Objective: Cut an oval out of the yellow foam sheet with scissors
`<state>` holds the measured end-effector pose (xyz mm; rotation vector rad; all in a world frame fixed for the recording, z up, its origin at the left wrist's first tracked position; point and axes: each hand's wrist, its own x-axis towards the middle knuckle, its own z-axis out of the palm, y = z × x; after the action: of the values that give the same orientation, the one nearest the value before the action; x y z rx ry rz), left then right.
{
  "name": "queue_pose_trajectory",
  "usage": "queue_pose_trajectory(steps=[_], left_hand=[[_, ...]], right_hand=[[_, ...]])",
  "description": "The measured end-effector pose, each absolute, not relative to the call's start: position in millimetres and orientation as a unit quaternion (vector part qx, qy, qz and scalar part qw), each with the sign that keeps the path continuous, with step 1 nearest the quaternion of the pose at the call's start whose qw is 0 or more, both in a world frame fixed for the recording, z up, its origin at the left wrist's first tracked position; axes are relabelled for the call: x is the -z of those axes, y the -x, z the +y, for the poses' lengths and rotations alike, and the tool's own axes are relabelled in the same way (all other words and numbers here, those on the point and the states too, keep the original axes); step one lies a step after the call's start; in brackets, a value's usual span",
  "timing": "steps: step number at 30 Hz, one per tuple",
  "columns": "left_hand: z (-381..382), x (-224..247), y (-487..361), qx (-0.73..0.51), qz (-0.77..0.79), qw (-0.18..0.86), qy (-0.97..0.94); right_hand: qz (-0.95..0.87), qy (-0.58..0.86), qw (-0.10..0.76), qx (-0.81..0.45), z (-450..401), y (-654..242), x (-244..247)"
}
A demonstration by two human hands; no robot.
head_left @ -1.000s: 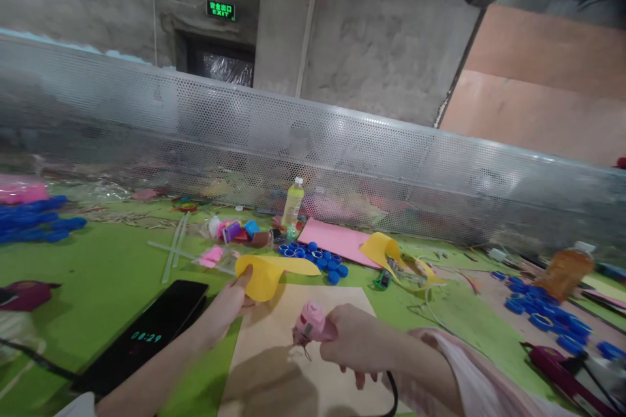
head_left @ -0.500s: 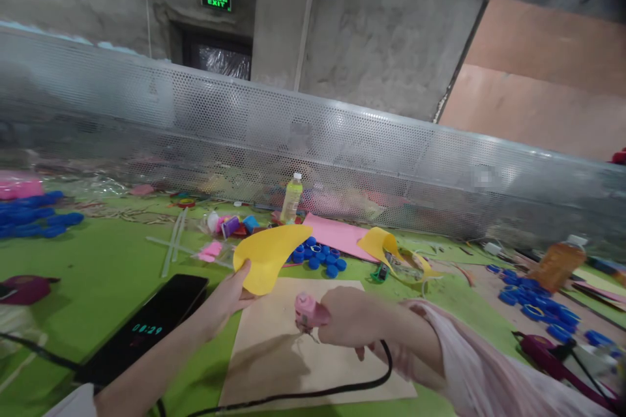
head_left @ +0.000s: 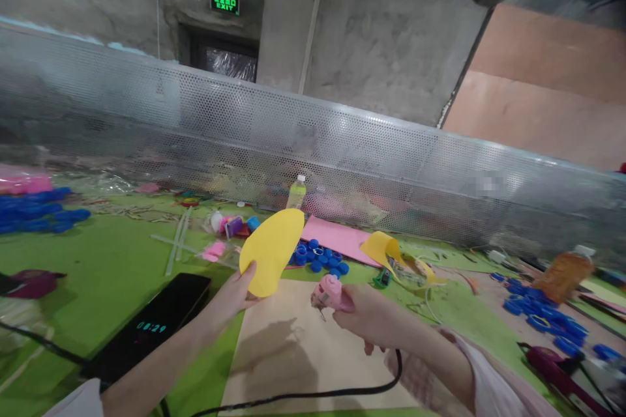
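My left hand [head_left: 243, 288] pinches the lower left edge of a yellow sheet [head_left: 271, 251] with a curved outline, raised above the table. My right hand [head_left: 369, 316] is wrapped round a pink hot-glue tool [head_left: 331, 292], whose tip points left and down; a black cord [head_left: 313, 395] runs from beneath that hand across the front. Below both hands lies a beige board [head_left: 293, 352], with their shadows on it. The pink tool and the yellow sheet are apart.
A black phone [head_left: 151, 326] lies at the left. Blue caps [head_left: 317, 258], a pink sheet [head_left: 337, 238] and a clear bottle [head_left: 297, 193] stand behind. More blue caps [head_left: 548, 316], an amber bottle [head_left: 566, 273] and a maroon tool [head_left: 557, 371] are at the right.
My right hand has moved right with the pink tool, away from the yellow sheet. The yellow sheet has tilted more upright in my left hand. The view has shifted slightly.
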<state>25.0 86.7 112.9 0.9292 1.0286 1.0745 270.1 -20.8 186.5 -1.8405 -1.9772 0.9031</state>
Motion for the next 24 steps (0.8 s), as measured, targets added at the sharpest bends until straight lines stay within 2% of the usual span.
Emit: queue_pose_trajectory(steps=[7,14,19,24], left_hand=[[85.9,-110.2,-25.3,-0.465,0.408,0.589,-0.520],[89.6,-99.7,-22.5,-0.478,0.369,0.523,-0.602],[80.5,-109.2,-22.2,-0.448,0.365,0.553,-0.600],[70.8,-119.2,-24.2,-0.432,0.362,0.599,-0.568]], right_hand=[[-0.658,0.647,0.187,-0.338,-25.8,-271.7,-169.2],[-0.638,0.655,0.180,-0.364,-22.1,-276.4,-162.8],[-0.633,0.634,0.172,-0.409,-22.1,-275.8,-165.1],[-0.638,0.633,0.181,-0.399,-16.3,-267.1,-164.1]])
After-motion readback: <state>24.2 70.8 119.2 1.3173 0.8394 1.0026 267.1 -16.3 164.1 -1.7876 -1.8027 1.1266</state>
